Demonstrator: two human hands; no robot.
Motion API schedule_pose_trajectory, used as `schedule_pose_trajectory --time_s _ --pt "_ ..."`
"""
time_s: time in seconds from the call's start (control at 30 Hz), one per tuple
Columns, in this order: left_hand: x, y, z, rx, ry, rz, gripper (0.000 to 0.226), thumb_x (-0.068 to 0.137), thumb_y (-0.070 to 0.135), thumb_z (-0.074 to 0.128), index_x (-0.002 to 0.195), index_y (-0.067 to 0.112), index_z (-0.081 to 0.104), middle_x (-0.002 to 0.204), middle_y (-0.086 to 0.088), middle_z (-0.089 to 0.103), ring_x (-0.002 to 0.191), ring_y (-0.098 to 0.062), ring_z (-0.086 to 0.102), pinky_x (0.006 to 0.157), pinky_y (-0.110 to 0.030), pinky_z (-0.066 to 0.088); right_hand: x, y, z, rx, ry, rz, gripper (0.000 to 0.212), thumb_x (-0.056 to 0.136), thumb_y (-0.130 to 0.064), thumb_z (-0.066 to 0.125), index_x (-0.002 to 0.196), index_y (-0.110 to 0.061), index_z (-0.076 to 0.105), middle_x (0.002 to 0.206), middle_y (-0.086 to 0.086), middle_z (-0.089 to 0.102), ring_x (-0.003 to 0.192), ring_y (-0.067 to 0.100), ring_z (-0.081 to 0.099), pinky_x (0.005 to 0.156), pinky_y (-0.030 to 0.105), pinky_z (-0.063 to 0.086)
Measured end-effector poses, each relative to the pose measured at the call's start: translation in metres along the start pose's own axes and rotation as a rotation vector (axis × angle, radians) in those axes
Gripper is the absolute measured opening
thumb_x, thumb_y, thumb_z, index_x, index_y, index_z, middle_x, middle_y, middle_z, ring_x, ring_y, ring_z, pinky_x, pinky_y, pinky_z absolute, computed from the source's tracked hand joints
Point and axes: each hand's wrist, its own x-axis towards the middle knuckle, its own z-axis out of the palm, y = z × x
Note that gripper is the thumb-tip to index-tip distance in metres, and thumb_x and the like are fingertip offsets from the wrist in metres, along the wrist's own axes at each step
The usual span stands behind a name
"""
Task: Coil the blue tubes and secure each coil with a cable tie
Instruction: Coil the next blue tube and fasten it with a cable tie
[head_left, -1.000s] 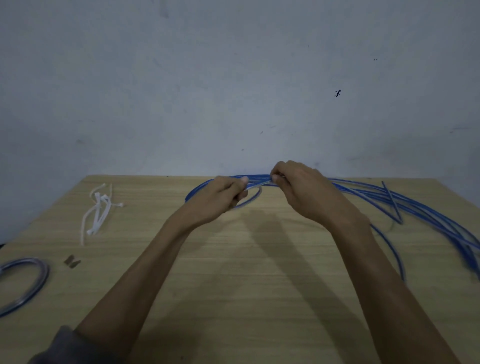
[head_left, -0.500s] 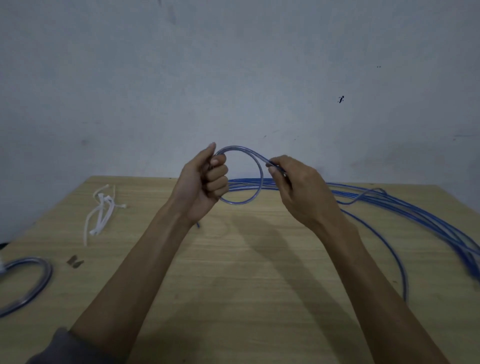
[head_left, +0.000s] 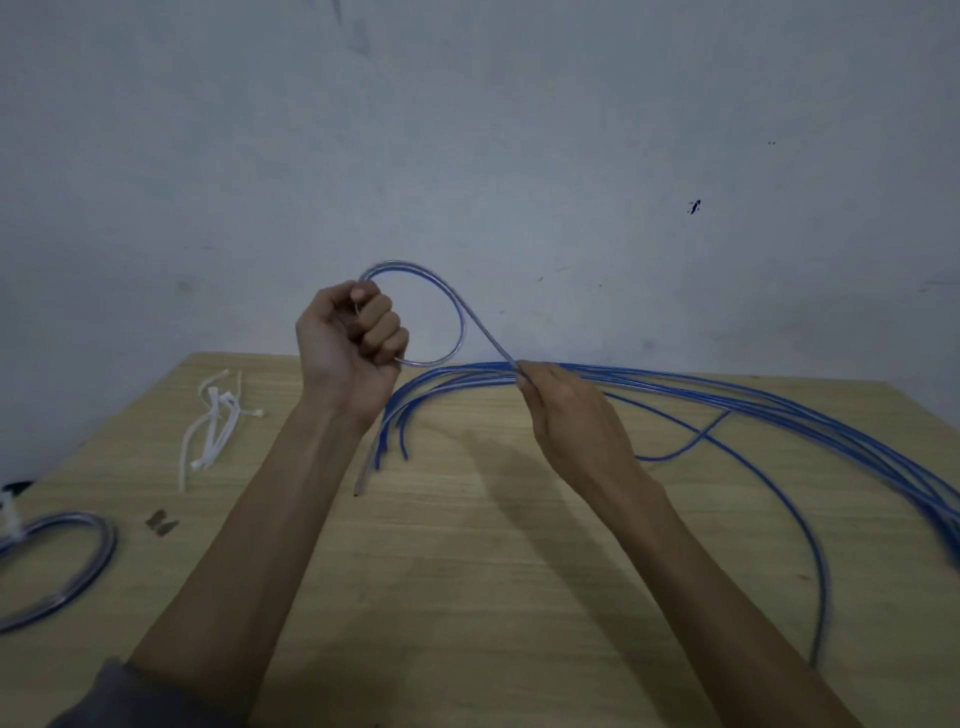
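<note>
Just above the middle of the frame, the left hand (head_left: 353, 343) is raised off the table in a fist, its fingers curled tight round a blue tube (head_left: 447, 291). From the top of that fist the tube arcs up and to the right, then curves back down to the underside of the fist, making a single small loop held in the air in front of the grey wall (head_left: 467, 130). From the crossing of the loop the same tube runs straight down and to the right into the right hand (head_left: 566, 410), which pinches it between thumb and fingertips a little right of centre. The two hands are apart, joined only by that stretch of tube.

Behind and to the right of the right hand, a bundle of loose blue tubes (head_left: 753, 397) lies on the wooden table (head_left: 467, 571), fanning from the centre across to the right edge of the frame; several cut ends lie just below the left wrist. One strand sweeps down in a wide curve towards the lower right.

At the left edge of the frame a finished coil (head_left: 98, 551) lies flat on the table, with a white tie on its left side. In the middle left, a loose bunch of white cable ties (head_left: 213, 426) lies near the table's far corner. Two small dark scraps (head_left: 162, 521) lie between the ties and the coil.
</note>
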Motion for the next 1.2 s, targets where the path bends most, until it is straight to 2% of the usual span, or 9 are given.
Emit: schedule_pose_trajectory --time_s 0.2,0.37,0.5,0.6,0.7,0.87,0.97,1.07,1.2 --pt "-0.002 -0.023 0.018 0.189 -0.060 0.028 0.025 0.099 0.014 0.031 0.077 0.017 0.043 0.052 0.009 0.025 0.044 -0.006 0.016 0.044 -0.021 0.014 -0.001 -0.025 -0.003 0.392 -0.335 0.052 0.029 0.109 -0.029 0.036 0.093 -0.017 0.058 0.074 -0.002 0.069 0.072 0.019 0.062 0.071 0.037 0.049" --pt "-0.013 -0.046 0.034 0.579 -0.108 0.259 0.027 0.109 0.015 0.028 0.085 0.014 0.040 0.058 0.009 0.032 0.049 -0.006 0.025 0.048 -0.019 0.026 -0.001 -0.041 -0.010 0.793 -0.417 0.336 0.017 0.106 -0.027 0.047 0.114 -0.012 0.047 0.087 0.001 0.078 0.055 0.019 0.054 0.054 0.025 0.045" --pt "-0.017 -0.048 0.036 0.680 -0.118 0.358 0.027 0.110 0.013 0.028 0.086 0.014 0.040 0.063 0.010 0.032 0.054 -0.006 0.024 0.050 -0.019 0.026 -0.003 -0.044 -0.012 0.582 -0.474 0.297 0.022 0.094 -0.027 0.067 0.111 -0.016 0.057 0.093 -0.003 0.074 0.069 0.012 0.069 0.075 0.033 0.058" --pt "-0.014 -0.045 0.030 0.780 -0.075 0.424 0.026 0.110 0.016 0.028 0.087 0.015 0.041 0.065 0.010 0.032 0.056 -0.007 0.025 0.052 -0.020 0.028 -0.005 -0.048 -0.016 0.326 -0.476 0.188 0.036 0.094 -0.031 0.067 0.126 -0.020 0.057 0.099 -0.004 0.068 0.082 0.013 0.063 0.081 0.034 0.052" --pt "-0.014 -0.049 0.023 0.887 -0.051 0.465 0.024 0.110 0.017 0.027 0.091 0.011 0.040 0.068 0.008 0.032 0.057 -0.007 0.027 0.053 -0.020 0.029 -0.006 -0.054 -0.019 0.268 -0.489 0.186 0.049 0.095 -0.034 0.065 0.139 -0.022 0.047 0.109 -0.004 0.068 0.097 0.017 0.064 0.085 0.036 0.051" --pt "-0.013 -0.071 0.004 1.106 -0.073 0.447 0.020 0.110 0.021 0.029 0.097 0.013 0.042 0.068 0.009 0.038 0.060 -0.008 0.036 0.058 -0.026 0.037 -0.005 -0.054 -0.024 0.489 -0.519 0.292 0.027 0.092 -0.020 0.067 0.117 -0.012 0.059 0.094 -0.003 0.072 0.075 0.013 0.069 0.067 0.038 0.063" --pt "-0.016 -0.083 -0.005 1.206 -0.122 0.400 0.020 0.110 0.021 0.031 0.095 0.013 0.042 0.066 0.003 0.041 0.056 -0.014 0.040 0.051 -0.033 0.036 -0.002 -0.049 -0.033 0.588 -0.522 0.308 0.020 0.091 -0.009 0.063 0.111 -0.005 0.066 0.084 0.003 0.072 0.061 0.013 0.066 0.058 0.032 0.062" --pt "-0.016 -0.088 -0.013 1.323 -0.197 0.335 0.022 0.109 0.029 0.031 0.099 0.013 0.042 0.067 0.000 0.043 0.053 -0.015 0.040 0.047 -0.035 0.036 0.001 -0.041 -0.046 0.491 -0.563 0.295 0.017 0.092 -0.014 0.067 0.108 -0.008 0.067 0.087 0.008 0.071 0.052 0.007 0.062 0.054 0.025 0.058" --pt "-0.013 -0.088 -0.022 1.586 -0.363 0.197 0.018 0.108 0.032 0.030 0.094 0.027 0.039 0.066 -0.001 0.051 0.055 -0.026 0.046 0.051 -0.046 0.041 0.004 -0.025 -0.068 0.154 -0.635 0.187 0.015 0.098 -0.032 0.062 0.106 -0.020 0.067 0.093 -0.004 0.072 0.054 0.002 0.060 0.052 0.016 0.045"
